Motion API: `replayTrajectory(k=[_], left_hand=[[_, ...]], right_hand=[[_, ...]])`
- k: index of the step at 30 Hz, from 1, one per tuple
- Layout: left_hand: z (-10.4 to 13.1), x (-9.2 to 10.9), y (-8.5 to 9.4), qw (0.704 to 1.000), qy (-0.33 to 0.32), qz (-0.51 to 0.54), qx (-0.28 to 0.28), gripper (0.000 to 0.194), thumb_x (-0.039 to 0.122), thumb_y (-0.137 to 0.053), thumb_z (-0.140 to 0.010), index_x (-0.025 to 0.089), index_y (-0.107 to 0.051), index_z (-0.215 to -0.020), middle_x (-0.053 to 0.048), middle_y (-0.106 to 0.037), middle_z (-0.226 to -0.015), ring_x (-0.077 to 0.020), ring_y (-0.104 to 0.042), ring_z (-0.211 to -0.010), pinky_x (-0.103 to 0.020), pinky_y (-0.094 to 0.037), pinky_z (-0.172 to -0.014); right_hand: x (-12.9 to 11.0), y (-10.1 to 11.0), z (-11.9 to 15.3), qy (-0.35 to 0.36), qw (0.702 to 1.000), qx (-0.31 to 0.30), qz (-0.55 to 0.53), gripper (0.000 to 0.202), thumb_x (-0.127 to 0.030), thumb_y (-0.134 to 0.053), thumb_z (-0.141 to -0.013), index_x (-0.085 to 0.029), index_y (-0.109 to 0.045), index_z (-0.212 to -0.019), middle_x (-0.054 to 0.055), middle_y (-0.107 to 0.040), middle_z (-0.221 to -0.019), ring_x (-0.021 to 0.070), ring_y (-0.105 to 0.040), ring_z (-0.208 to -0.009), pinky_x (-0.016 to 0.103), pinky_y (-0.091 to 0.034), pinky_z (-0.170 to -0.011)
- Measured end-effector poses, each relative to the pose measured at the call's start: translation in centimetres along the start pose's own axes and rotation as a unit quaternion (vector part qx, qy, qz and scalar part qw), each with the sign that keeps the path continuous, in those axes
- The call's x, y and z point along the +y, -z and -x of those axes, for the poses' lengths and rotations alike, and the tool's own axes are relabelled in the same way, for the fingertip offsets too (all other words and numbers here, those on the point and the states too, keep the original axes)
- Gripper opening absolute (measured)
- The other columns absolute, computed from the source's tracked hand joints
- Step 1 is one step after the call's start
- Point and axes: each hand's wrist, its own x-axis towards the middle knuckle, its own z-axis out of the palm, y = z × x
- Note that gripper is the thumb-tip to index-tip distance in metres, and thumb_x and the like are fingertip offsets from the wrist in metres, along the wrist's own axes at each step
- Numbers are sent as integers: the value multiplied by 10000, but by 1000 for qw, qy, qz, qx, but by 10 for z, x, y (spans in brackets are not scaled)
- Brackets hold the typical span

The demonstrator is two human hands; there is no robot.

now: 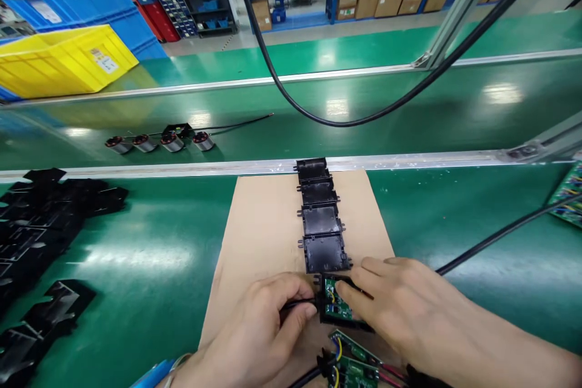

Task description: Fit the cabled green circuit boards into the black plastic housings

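Observation:
My left hand (273,318) pinches a black cable (297,302) between thumb and fingertips, just left of a black plastic housing (322,315). A green circuit board (334,309) with a yellow wire lies in this housing. My right hand (391,297) reaches over from the right, its fingers stretched out onto the board and the housing's far edge; its thumb is hidden. Beyond my hands, several empty black plastic housings (324,253) lie in a column. Nearer to me are more circuit boards (359,371) with yellow, red and black wires, partly cut off by the frame.
A cardboard sheet (254,224) lies under the work on the green table (150,279). Black plastic parts (54,212) are heaped at left. Several metal cylinders (171,142) stand behind the aluminium rail (204,168). A thick black cable (345,123) hangs across. A yellow bin (59,63) is at upper left.

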Motion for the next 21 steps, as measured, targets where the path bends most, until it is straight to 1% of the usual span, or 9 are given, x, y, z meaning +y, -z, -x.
replayTrajectory(k=[4,7,9,11,14,17,19,21], left_hand=[[-7,0,7,999,-13,-44,-14,122,147,-520,-867,214,-612,-910,5,-671,-923,-159,-599,-850,-285,-454,-763],[-10,5,9,995,-33,-91,-23,191,126,-476,-870,222,-625,-940,-4,-678,-935,-174,-605,-862,-309,-452,-779],[-10,11,8,991,-28,-126,-25,193,146,-430,-893,216,-610,-901,-9,-669,-868,-176,-599,-791,-315,-446,-725],[-10,17,6,989,-4,-149,-21,204,187,-394,-919,206,-566,-812,-8,-638,-771,-169,-567,-690,-304,-417,-640],[-11,20,-1,989,23,-146,-8,254,230,-364,-941,204,-486,-720,5,-588,-668,-149,-501,-582,-283,-349,-553],[-12,16,-7,989,15,-145,8,224,223,-361,-935,209,-453,-731,8,-572,-658,-145,-479,-566,-276,-320,-537],[-12,13,-10,986,2,-168,20,199,200,-359,-920,211,-440,-739,2,-570,-661,-150,-477,-562,-281,-303,-533],[-12,12,-12,979,-7,-202,26,186,170,-356,-899,213,-432,-735,-6,-571,-658,-159,-483,-556,-289,-284,-527]], right_hand=[[-5,-4,-6,-37,999,1,-14,129,-138,-634,-806,-227,-591,-888,13,-601,-828,198,-525,-732,340,-305,-593],[-5,-7,-8,-45,998,30,-27,142,-113,-621,-799,-234,-581,-863,18,-583,-853,201,-503,-762,340,-290,-612],[-4,-9,-7,-45,997,52,-32,124,-112,-607,-813,-228,-569,-835,19,-571,-857,201,-484,-781,342,-281,-627],[-4,-10,-6,-45,996,66,-36,117,-112,-590,-833,-223,-555,-821,13,-559,-850,196,-465,-778,344,-273,-636],[-3,-13,-4,-46,995,77,-39,115,-112,-572,-857,-220,-549,-826,2,-545,-839,190,-444,-769,341,-260,-628],[-2,-18,-3,-37,995,86,-40,117,-119,-548,-882,-211,-540,-810,4,-539,-836,191,-434,-785,340,-263,-635],[-1,-21,-3,-18,995,89,-40,109,-135,-524,-902,-203,-538,-817,9,-544,-850,194,-433,-806,342,-276,-651],[-1,-23,-3,4,995,95,-41,96,-150,-488,-929,-197,-545,-867,10,-557,-871,194,-436,-819,345,-289,-669]])
